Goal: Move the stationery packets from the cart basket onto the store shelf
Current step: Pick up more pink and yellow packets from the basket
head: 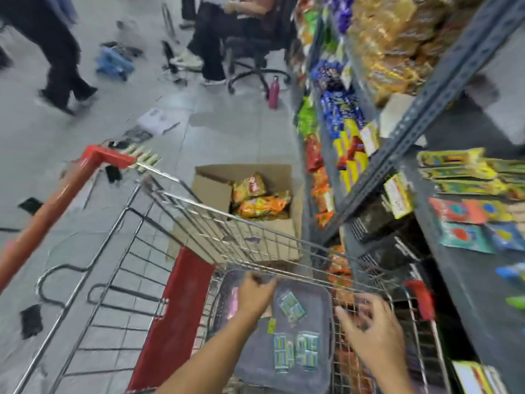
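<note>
A grey basket (321,302) sits inside the wire cart (199,220) at the bottom centre. Small teal stationery packets lie on its floor: one tilted packet (292,307) near the middle and a group (295,352) nearer me. My left hand (255,292) reaches over the basket's far left side, fingers curled; the blur hides whether it holds anything. My right hand (372,322) hovers over the cart's right wire wall, fingers spread and empty. On the dark store shelf (468,280) at the right lie colourful stationery packets (468,211).
An open cardboard box (216,191) of snack packs stands on the floor beyond the cart. Snack shelves (341,109) run along the right. A person walks at top left; another sits on an office chair (252,66). A pink bottle (273,92) and scattered items lie on the floor.
</note>
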The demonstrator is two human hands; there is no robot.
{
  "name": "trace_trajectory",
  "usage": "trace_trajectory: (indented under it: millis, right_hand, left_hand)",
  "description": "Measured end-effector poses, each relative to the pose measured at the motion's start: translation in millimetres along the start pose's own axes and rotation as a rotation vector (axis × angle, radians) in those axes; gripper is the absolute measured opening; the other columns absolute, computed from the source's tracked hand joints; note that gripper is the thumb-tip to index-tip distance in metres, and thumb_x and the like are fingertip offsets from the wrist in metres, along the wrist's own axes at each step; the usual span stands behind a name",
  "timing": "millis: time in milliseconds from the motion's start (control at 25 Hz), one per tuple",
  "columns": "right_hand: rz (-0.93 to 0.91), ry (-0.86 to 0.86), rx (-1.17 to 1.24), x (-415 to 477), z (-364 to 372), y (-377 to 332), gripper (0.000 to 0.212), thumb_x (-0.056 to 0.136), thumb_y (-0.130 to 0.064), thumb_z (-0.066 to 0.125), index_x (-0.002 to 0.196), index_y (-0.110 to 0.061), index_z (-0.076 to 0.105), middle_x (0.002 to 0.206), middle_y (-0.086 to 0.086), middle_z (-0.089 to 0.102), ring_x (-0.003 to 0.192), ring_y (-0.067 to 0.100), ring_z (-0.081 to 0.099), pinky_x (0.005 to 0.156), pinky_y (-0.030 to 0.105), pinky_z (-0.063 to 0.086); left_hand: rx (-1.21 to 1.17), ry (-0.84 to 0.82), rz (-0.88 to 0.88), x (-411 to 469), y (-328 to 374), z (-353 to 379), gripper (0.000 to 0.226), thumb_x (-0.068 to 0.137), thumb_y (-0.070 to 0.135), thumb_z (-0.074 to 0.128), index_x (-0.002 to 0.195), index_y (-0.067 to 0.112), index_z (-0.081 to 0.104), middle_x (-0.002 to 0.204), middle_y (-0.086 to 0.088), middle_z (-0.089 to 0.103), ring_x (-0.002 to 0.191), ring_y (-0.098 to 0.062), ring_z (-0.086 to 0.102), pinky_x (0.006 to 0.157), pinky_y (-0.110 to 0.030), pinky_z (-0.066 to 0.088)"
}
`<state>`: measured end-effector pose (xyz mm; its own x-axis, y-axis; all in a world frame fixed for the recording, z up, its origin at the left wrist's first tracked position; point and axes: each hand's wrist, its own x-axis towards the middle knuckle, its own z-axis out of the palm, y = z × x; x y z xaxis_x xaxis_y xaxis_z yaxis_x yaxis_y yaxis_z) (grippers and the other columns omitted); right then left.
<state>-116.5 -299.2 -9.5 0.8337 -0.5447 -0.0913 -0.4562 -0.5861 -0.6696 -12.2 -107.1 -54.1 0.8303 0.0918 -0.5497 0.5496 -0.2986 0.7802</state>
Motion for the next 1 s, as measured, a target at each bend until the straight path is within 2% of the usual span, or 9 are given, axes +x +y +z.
trace_trajectory:
  millis: [80, 160, 240, 320, 440, 560, 800, 920, 1000]
  right_hand:
    - [0.173, -0.131, 0.027, 6.3, 58.8, 0.4, 0.038, 0.068, -0.025, 0.084, 0.093, -0.009, 0.061, 0.086, 0.010, 0.066, 0.081, 0.029, 0.066, 0.071, 0.036, 0.051]
    - [0.299, -0.222, -0.021, 9.6, 120.5, 9.0, 0.038, 0.069, -0.027, 0.084, 0.088, -0.002, 0.062, 0.077, 0.017, 0.067, 0.079, 0.035, 0.066, 0.069, 0.039, 0.050]
    - [0.339, -0.328, -0.095, 9.7, 177.9, 18.5, 0.043, 0.072, -0.034, 0.080, 0.093, -0.002, 0.061, 0.082, 0.017, 0.068, 0.082, 0.034, 0.066, 0.071, 0.038, 0.050]
    - [0.343, -0.383, -0.172, 10.5, 222.7, 25.5, 0.050, 0.074, -0.045, 0.073, 0.103, -0.005, 0.059, 0.095, 0.016, 0.068, 0.090, 0.033, 0.065, 0.074, 0.036, 0.051]
    - [0.272, -0.417, -0.410, 17.2, 267.8, 33.1, 0.054, 0.076, -0.051, 0.064, 0.109, -0.009, 0.052, 0.112, 0.013, 0.062, 0.104, 0.032, 0.061, 0.077, 0.036, 0.051]
    - [0.188, -0.409, -0.479, 25.5, 293.5, 39.7, 0.053, 0.080, -0.043, 0.063, 0.115, -0.008, 0.047, 0.119, 0.011, 0.056, 0.112, 0.030, 0.056, 0.085, 0.037, 0.049]
    - [0.086, -0.449, -0.567, 39.9, 315.5, 40.7, 0.055, 0.074, -0.039, 0.070, 0.114, -0.009, 0.047, 0.119, 0.010, 0.058, 0.110, 0.027, 0.058, 0.083, 0.035, 0.051]
    - [0.257, -0.525, -0.402, 40.4, 297.9, 36.7, 0.054, 0.066, -0.039, 0.075, 0.108, -0.011, 0.055, 0.108, 0.009, 0.065, 0.101, 0.028, 0.064, 0.077, 0.031, 0.052]
    - [0.408, -0.495, -0.192, 36.5, 268.7, 34.8, 0.042, 0.062, -0.037, 0.077, 0.096, -0.016, 0.063, 0.089, 0.003, 0.070, 0.091, 0.024, 0.068, 0.071, 0.027, 0.052]
  left_hand:
    - [0.059, 0.105, -0.171, 24.2, -34.9, -8.7, 0.037, 0.078, 0.031, 0.075, 0.063, 0.017, 0.044, 0.071, -0.009, 0.056, 0.072, -0.023, 0.056, 0.068, -0.038, 0.045]
    - [0.178, 0.124, -0.168, 45.6, -73.1, -10.3, 0.036, 0.079, 0.039, 0.071, 0.063, 0.015, 0.049, 0.068, -0.009, 0.060, 0.070, -0.027, 0.062, 0.066, -0.040, 0.050]
    - [0.332, 0.095, -0.161, 68.4, -106.8, -11.0, 0.044, 0.076, 0.054, 0.062, 0.085, 0.011, 0.061, 0.085, -0.012, 0.069, 0.085, -0.032, 0.068, 0.069, -0.036, 0.052]
    - [0.496, 0.073, -0.105, 96.4, -133.2, -11.0, 0.053, 0.073, 0.055, 0.058, 0.108, 0.015, 0.059, 0.101, -0.013, 0.070, 0.095, -0.033, 0.067, 0.075, -0.036, 0.055]
    - [0.614, 0.016, -0.062, 125.0, -157.5, -5.4, 0.047, 0.075, 0.049, 0.058, 0.113, 0.020, 0.055, 0.109, -0.008, 0.067, 0.097, -0.029, 0.067, 0.079, -0.035, 0.056]
    - [0.730, -0.040, -0.077, 136.8, -172.0, 2.2, 0.046, 0.079, 0.039, 0.056, 0.117, 0.014, 0.050, 0.114, -0.009, 0.062, 0.100, -0.030, 0.065, 0.081, -0.039, 0.056]
    - [0.820, -0.091, 0.018, 144.9, -182.5, 5.4, 0.060, 0.077, 0.036, 0.062, 0.125, 0.008, 0.037, 0.120, -0.011, 0.055, 0.106, -0.030, 0.061, 0.082, -0.039, 0.051]
    - [0.711, -0.100, -0.044, 133.3, -169.9, -6.6, 0.060, 0.073, 0.037, 0.069, 0.120, 0.009, 0.045, 0.117, -0.010, 0.059, 0.104, -0.029, 0.061, 0.081, -0.036, 0.052]
    - [0.654, -0.104, -0.060, 119.4, -154.9, -11.8, 0.052, 0.070, 0.035, 0.069, 0.112, 0.010, 0.053, 0.110, -0.009, 0.063, 0.101, -0.028, 0.063, 0.080, -0.032, 0.052]
